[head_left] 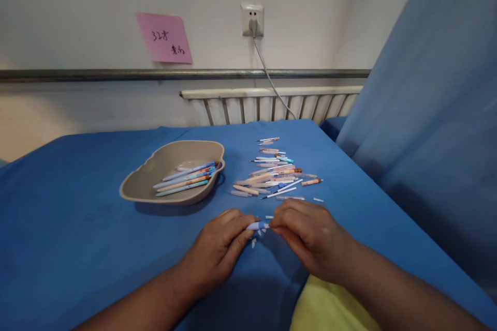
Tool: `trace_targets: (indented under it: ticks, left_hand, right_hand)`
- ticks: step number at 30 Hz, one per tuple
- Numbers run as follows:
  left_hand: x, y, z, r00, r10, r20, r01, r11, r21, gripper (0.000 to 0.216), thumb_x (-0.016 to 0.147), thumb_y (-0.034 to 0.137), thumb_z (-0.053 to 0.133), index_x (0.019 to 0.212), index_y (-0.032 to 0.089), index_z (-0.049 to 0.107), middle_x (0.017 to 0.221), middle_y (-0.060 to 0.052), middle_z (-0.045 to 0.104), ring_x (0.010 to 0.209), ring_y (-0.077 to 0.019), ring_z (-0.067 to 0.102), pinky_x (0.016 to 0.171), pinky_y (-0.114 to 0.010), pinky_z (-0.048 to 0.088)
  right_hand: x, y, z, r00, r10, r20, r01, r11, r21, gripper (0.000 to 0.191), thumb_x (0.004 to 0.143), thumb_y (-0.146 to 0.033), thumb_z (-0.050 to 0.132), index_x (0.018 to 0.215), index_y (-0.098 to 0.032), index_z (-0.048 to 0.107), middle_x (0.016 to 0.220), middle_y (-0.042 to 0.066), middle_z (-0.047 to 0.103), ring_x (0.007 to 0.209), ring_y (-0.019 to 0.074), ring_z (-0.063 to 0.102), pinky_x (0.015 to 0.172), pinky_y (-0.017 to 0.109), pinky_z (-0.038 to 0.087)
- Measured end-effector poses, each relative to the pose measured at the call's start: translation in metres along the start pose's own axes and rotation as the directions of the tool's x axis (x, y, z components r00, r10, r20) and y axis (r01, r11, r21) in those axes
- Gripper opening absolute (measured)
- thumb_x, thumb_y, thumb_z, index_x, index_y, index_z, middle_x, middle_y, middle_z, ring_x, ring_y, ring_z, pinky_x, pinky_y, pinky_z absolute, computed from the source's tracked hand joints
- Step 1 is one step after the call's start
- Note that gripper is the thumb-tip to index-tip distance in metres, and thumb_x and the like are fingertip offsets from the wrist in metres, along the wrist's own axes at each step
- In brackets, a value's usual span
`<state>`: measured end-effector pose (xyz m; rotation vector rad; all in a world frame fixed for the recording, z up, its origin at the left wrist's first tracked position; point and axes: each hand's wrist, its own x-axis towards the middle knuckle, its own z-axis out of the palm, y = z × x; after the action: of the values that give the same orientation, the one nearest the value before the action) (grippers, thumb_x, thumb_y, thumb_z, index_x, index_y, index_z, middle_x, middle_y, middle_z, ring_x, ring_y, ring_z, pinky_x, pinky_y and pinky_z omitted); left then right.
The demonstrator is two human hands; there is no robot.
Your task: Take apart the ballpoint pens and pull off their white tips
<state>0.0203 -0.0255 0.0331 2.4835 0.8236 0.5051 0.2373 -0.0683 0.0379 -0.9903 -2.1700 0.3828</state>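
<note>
Both hands meet over the blue cloth near the front. My left hand (219, 245) is closed, pinching one end of a small blue and white pen part (257, 225). My right hand (308, 232) is closed on the other end of the same piece. A few tiny white bits (253, 242) lie on the cloth just under the hands. Beyond the hands is a loose pile of pens and pen parts (274, 176).
A beige scalloped tray (134, 189) at centre left holds several assembled pens (188, 178). The blue cloth (77, 217) covers the table. A blue curtain (427, 114) hangs at the right. Behind are a radiator (272, 106), a wall socket (252, 20) and a pink note (164, 38).
</note>
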Motion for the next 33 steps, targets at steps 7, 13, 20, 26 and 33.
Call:
trace_targets:
  ticks: [7,13,20,26,33]
  left_hand:
    - [0.0006,-0.0001,-0.0008,1.000,0.017,-0.001,-0.017,1.000,0.011,0.022,0.093,0.021,0.042,0.109,0.022,0.057,0.084,-0.002,0.059,0.080,-0.0158,0.056,0.072,-0.026,0.042]
    - [-0.0008,-0.0005,0.0001,1.000,0.026,-0.004,-0.026,0.999,0.030,0.023,0.093,0.022,0.043,0.110,0.022,0.057,0.082,-0.002,0.060,0.078,-0.0160,0.057,0.071,-0.026,0.044]
    - [-0.0048,-0.0020,0.0026,0.994,-0.070,-0.078,0.065,0.996,-0.066,0.022,0.092,0.024,0.044,0.113,0.022,0.051,0.096,-0.003,0.065,0.085,-0.0162,0.061,0.075,-0.025,0.047]
    - [-0.0042,-0.0008,0.0016,0.991,-0.132,0.010,0.132,0.980,-0.146,0.018,0.095,0.028,0.038,0.095,0.020,0.054,0.079,0.000,0.061,0.071,-0.0134,0.059,0.067,-0.023,0.045]
    - [-0.0038,-0.0007,0.0026,0.997,-0.078,0.023,0.080,0.990,-0.117,0.019,0.095,0.025,0.037,0.101,0.021,0.055,0.086,-0.001,0.063,0.078,-0.0140,0.059,0.072,-0.023,0.045]
  right_hand:
    - [-0.0002,0.0011,0.0031,0.998,0.021,-0.059,-0.018,0.998,0.052,0.008,0.089,-0.013,0.050,0.093,-0.018,0.054,0.085,0.003,0.061,0.079,0.0135,0.056,0.071,0.025,0.044]
    - [-0.0010,0.0013,0.0056,0.997,0.032,-0.073,-0.030,0.999,0.017,0.008,0.089,-0.013,0.049,0.093,-0.018,0.054,0.085,0.004,0.062,0.078,0.0141,0.057,0.070,0.026,0.044]
    - [0.0001,0.0047,0.0044,0.979,0.136,-0.153,-0.120,0.987,0.110,0.006,0.089,-0.020,0.053,0.083,-0.020,0.056,0.074,0.000,0.061,0.067,0.0121,0.057,0.063,0.025,0.042]
    - [0.0025,0.0047,0.0065,0.968,0.184,-0.173,-0.156,0.974,0.163,0.009,0.088,-0.021,0.055,0.079,-0.019,0.057,0.072,0.000,0.060,0.065,0.0111,0.056,0.061,0.024,0.041]
    - [0.0034,0.0025,0.0083,0.972,0.157,-0.174,-0.127,0.978,0.168,0.008,0.088,-0.021,0.056,0.080,-0.018,0.057,0.073,-0.001,0.061,0.066,0.0099,0.056,0.062,0.022,0.041]
